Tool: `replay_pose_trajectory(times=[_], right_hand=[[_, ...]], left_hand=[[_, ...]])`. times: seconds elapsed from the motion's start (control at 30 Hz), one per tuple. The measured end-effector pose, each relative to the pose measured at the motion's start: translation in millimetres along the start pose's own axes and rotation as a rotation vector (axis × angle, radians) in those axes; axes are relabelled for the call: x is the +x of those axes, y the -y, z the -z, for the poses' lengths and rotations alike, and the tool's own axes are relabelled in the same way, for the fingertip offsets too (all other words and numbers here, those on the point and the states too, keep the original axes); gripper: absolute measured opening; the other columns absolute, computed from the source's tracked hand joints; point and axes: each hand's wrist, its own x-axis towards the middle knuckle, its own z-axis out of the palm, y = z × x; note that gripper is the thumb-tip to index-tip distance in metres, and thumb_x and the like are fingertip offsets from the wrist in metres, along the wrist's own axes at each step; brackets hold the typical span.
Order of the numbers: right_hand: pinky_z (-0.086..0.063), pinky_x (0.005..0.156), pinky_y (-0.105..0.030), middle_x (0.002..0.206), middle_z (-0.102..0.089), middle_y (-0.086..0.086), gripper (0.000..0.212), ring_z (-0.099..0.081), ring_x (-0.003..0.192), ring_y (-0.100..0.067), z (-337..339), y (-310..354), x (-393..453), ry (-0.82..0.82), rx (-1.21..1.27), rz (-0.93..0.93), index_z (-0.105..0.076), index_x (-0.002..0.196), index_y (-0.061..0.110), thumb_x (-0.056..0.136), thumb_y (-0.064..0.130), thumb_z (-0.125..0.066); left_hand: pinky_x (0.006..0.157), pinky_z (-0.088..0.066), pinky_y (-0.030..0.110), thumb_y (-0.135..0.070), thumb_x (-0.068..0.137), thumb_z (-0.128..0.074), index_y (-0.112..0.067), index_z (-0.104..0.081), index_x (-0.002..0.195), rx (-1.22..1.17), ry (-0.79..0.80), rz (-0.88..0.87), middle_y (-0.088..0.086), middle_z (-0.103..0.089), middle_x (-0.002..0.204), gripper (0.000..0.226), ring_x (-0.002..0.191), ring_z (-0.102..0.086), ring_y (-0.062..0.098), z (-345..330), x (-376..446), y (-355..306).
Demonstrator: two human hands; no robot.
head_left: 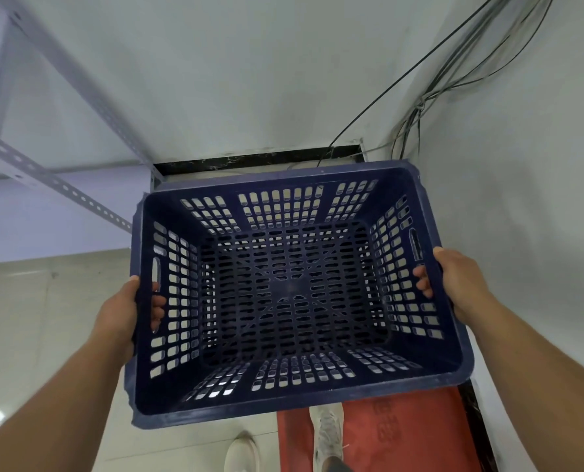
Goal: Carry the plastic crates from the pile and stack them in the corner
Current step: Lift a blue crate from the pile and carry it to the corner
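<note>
Both hands, left hand and right hand, grip the blue crate by opposite side walls (keeping it level) for carrying towards the corner.

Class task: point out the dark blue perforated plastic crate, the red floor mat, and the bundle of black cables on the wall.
Dark blue perforated plastic crate (318, 401): head view, near rim.
Red floor mat (403, 434): head view, bare middle.
Bundle of black cables (416, 112): head view, where they gather.
</note>
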Motion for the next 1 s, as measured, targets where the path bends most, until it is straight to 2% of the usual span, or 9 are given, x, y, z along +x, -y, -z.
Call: replay_pose_trajectory(times=[0.5,0.8,0.93,1.0], right_hand=[[-0.037,0.049,-0.032,0.072,-0.06,-0.012,0.027,-0.045,0.052,-0.024,-0.8,-6.7,-2.9,-0.011,0.034,0.033,-0.056,0.089,0.012,0.099,0.025,-0.035],[-0.039,0.05,-0.033,0.071,-0.06,-0.012,0.028,-0.047,0.052,-0.023,-3.5,-14.2,-0.1,-0.052,-0.019,0.12,-0.056,0.086,0.014,0.098,0.025,-0.033],[-0.043,0.053,-0.034,0.074,-0.059,-0.011,0.031,-0.051,0.057,-0.024,-4.6,-16.3,2.1,-0.081,-0.079,0.096,-0.056,0.105,0.007,0.099,0.027,-0.032],[-0.047,0.062,-0.038,0.081,-0.06,-0.014,0.037,-0.054,0.065,-0.028,-6.9,-14.4,2.3,-0.109,-0.148,0.091,-0.056,0.11,0.005,0.099,0.03,-0.031]], left_hand=[[0.055,-0.036,0.033,-0.036,0.098,-0.034,-0.008,-0.057,0.089,-0.011,-0.011,0.006,0.011,-0.053,0.073,0.038,0.058,-0.044,0.021,2.4,-9.5,4.3],[0.051,-0.036,0.03,-0.035,0.096,-0.037,-0.008,-0.058,0.087,0.029,-0.056,-0.028,0.008,-0.053,0.068,0.035,0.052,-0.044,0.019,2.0,-5.3,10.1],[0.053,-0.037,0.031,-0.037,0.097,-0.035,-0.009,-0.057,0.086,0.043,-0.066,0.013,0.01,-0.055,0.074,0.037,0.057,-0.046,0.02,0.8,-8.5,7.1],[0.058,-0.043,0.035,-0.038,0.095,-0.036,-0.008,-0.058,0.089,0.101,-0.101,0.018,0.012,-0.058,0.077,0.038,0.062,-0.052,0.023,-0.4,-8.1,5.8]])
